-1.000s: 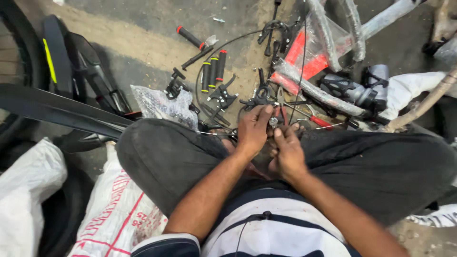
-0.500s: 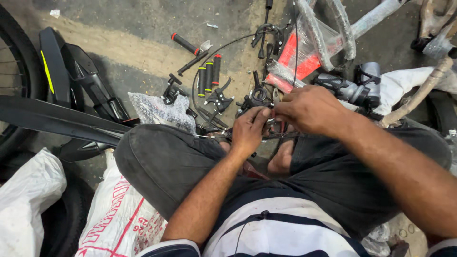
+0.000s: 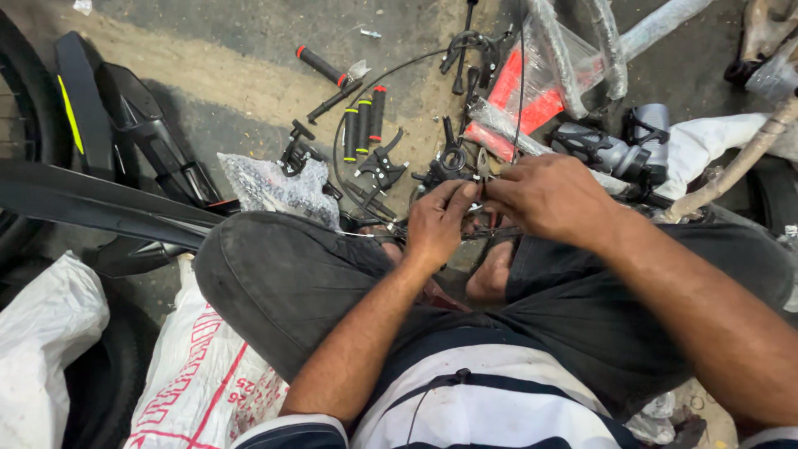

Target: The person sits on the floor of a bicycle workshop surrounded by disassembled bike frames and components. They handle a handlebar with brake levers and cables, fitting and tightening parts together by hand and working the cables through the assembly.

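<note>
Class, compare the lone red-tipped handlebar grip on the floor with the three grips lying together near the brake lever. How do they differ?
The lone grip lies slanted and apart; the three grips lie side by side, nearly upright in the picture. The lone grip shows red at both ends; among the three, two have yellow-green ends and one red. The lone grip is farther from the hands, the three nearer the left hand. All are dark, tube-shaped and lie on the floor.
</note>
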`<state>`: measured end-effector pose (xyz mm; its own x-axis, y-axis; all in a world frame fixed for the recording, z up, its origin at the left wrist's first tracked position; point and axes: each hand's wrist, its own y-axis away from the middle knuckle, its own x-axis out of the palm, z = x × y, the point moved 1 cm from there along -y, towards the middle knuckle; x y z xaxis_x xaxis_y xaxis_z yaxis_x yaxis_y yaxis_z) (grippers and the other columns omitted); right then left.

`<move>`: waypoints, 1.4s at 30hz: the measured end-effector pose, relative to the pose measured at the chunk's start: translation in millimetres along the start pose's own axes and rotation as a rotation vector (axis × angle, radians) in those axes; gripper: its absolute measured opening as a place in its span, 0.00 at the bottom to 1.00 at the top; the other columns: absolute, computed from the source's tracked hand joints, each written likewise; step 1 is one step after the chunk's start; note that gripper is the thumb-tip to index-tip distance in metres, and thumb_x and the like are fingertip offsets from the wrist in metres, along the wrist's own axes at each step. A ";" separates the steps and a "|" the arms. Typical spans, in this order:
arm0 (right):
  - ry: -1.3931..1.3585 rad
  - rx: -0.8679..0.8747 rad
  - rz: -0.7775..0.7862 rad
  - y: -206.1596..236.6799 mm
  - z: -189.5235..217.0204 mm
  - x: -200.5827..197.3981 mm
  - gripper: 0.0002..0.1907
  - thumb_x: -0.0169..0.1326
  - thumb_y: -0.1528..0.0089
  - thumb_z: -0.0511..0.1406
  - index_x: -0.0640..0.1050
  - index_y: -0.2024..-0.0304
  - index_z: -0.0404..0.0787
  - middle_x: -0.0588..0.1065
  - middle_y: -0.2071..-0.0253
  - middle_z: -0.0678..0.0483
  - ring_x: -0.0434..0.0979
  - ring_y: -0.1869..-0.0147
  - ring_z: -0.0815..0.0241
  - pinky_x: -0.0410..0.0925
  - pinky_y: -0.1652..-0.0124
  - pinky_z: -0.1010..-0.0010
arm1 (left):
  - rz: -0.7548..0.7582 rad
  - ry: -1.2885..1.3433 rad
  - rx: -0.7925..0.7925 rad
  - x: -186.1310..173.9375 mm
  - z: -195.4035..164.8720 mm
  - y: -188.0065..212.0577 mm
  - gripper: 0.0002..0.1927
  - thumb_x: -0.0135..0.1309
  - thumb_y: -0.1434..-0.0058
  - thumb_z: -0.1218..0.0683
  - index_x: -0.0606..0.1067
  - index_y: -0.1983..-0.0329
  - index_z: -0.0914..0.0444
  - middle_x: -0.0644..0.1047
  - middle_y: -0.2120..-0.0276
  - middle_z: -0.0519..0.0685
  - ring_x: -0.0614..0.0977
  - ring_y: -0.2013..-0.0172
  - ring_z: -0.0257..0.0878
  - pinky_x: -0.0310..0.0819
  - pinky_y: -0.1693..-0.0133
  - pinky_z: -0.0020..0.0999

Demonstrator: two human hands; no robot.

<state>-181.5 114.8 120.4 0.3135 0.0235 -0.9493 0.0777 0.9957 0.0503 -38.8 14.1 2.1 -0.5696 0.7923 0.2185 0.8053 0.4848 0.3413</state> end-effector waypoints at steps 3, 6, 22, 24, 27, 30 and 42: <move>0.174 -0.042 0.045 -2.7 1.6 -0.5 0.10 0.59 0.48 0.41 0.79 0.68 0.44 0.76 0.70 0.54 0.79 0.61 0.50 0.69 0.62 0.57 | -0.012 -0.049 -0.005 -3.4 -3.0 0.3 0.16 0.54 0.31 0.47 0.81 0.53 0.64 0.80 0.71 0.43 0.79 0.74 0.27 0.75 0.73 0.26; 0.131 0.012 0.037 -4.5 3.8 -1.2 0.09 0.58 0.42 0.43 0.79 0.66 0.45 0.76 0.70 0.54 0.78 0.62 0.52 0.67 0.62 0.60 | -0.035 -0.092 -0.034 -7.0 -4.9 1.6 0.17 0.54 0.31 0.46 0.81 0.53 0.63 0.79 0.72 0.43 0.78 0.75 0.27 0.74 0.75 0.26; 0.087 -0.027 0.157 -6.8 -1.9 5.8 0.12 0.59 0.42 0.44 0.79 0.63 0.43 0.76 0.72 0.52 0.79 0.64 0.48 0.70 0.64 0.57 | 0.035 -0.089 -0.002 -6.0 -5.0 1.9 0.19 0.52 0.31 0.45 0.81 0.51 0.64 0.83 0.68 0.44 0.83 0.73 0.28 0.76 0.73 0.26; 0.085 -0.096 0.070 -9.6 0.1 4.8 0.12 0.58 0.44 0.42 0.78 0.64 0.42 0.77 0.71 0.51 0.80 0.63 0.47 0.70 0.63 0.57 | 0.031 -0.131 0.012 -6.0 -5.2 1.8 0.19 0.52 0.31 0.45 0.81 0.51 0.64 0.82 0.70 0.45 0.82 0.75 0.29 0.75 0.73 0.27; 0.025 -0.134 0.082 -12.6 -1.0 8.5 0.10 0.58 0.49 0.40 0.79 0.66 0.45 0.78 0.69 0.52 0.81 0.61 0.47 0.71 0.62 0.55 | 0.040 -0.212 0.006 -5.6 -5.2 1.9 0.19 0.52 0.31 0.45 0.81 0.50 0.63 0.82 0.74 0.45 0.79 0.78 0.30 0.74 0.74 0.27; 0.031 0.072 0.261 -8.2 -10.8 21.1 0.11 0.57 0.41 0.44 0.79 0.64 0.45 0.78 0.69 0.51 0.80 0.62 0.46 0.70 0.63 0.55 | 0.051 -0.195 -0.004 -5.4 -2.4 0.4 0.19 0.51 0.31 0.45 0.80 0.51 0.63 0.82 0.73 0.44 0.79 0.78 0.29 0.73 0.75 0.26; -1.346 0.755 -0.611 33.7 41.3 150.9 0.10 0.58 0.32 0.39 0.74 0.57 0.39 0.76 0.67 0.54 0.71 0.66 0.62 0.65 0.66 0.67 | -0.167 -0.143 0.273 -2.7 15.6 -5.6 0.16 0.53 0.26 0.48 0.80 0.53 0.66 0.81 0.69 0.47 0.78 0.68 0.30 0.75 0.66 0.28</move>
<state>-92.5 148.2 -8.3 0.5750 -0.8178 0.0258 0.7741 0.5539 0.3066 -39.2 15.0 -14.7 -0.6841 0.7281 0.0436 0.7281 0.6781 0.1003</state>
